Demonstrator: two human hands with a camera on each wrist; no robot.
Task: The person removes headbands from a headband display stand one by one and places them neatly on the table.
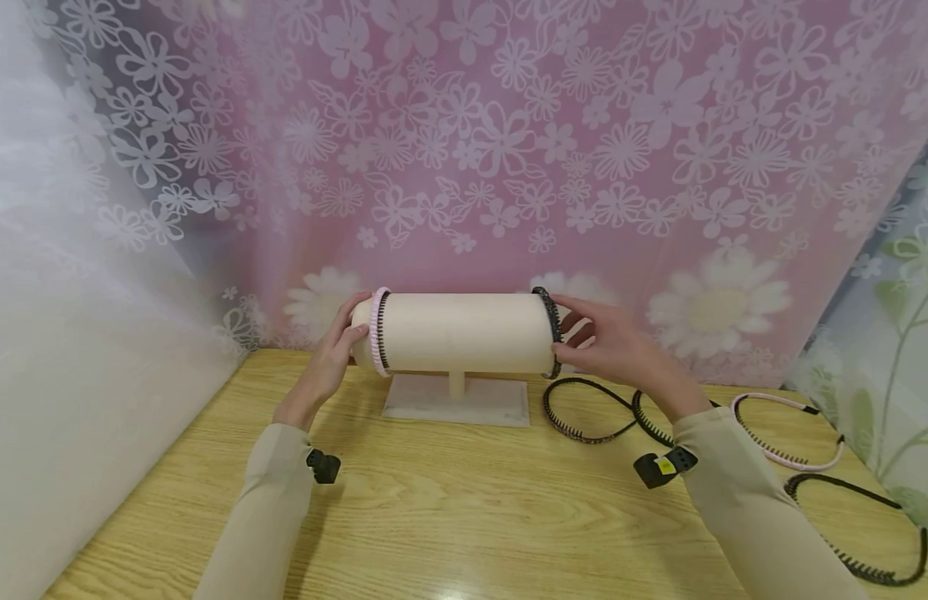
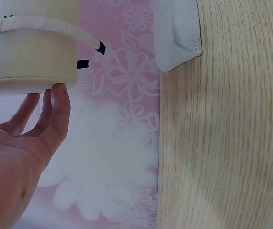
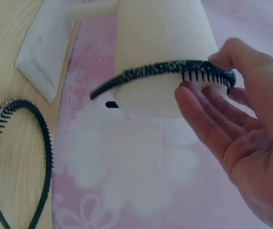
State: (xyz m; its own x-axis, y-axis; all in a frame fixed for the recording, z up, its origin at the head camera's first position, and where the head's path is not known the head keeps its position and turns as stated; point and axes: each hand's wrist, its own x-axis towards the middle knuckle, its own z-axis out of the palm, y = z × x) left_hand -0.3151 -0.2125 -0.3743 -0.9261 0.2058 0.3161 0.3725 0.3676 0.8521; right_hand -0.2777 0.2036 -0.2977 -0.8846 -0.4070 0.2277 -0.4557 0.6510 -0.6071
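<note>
A cream padded cylinder, a headband display stand [image 1: 464, 333], lies level on a short post over a pale base plate [image 1: 456, 400]. Around its left end sits a pleated pink headband [image 1: 376, 332]. My left hand [image 1: 328, 354] grips that end, fingertips against the end face in the left wrist view. At the right end, my right hand [image 1: 609, 342] pinches a black glittery headband [image 3: 165, 69] that curves over the cylinder. In the right wrist view, the thumb is at the band's outer edge and fingertips lie by its comb teeth.
On the wooden table [image 1: 433, 500] to the right lie more toothed headbands: a speckled one [image 1: 564, 429], a black one [image 1: 651, 425] partly under my right wrist, a pink one [image 1: 779, 454] and another black one [image 1: 876, 573]. A pink floral curtain [image 1: 464, 167] hangs behind the stand.
</note>
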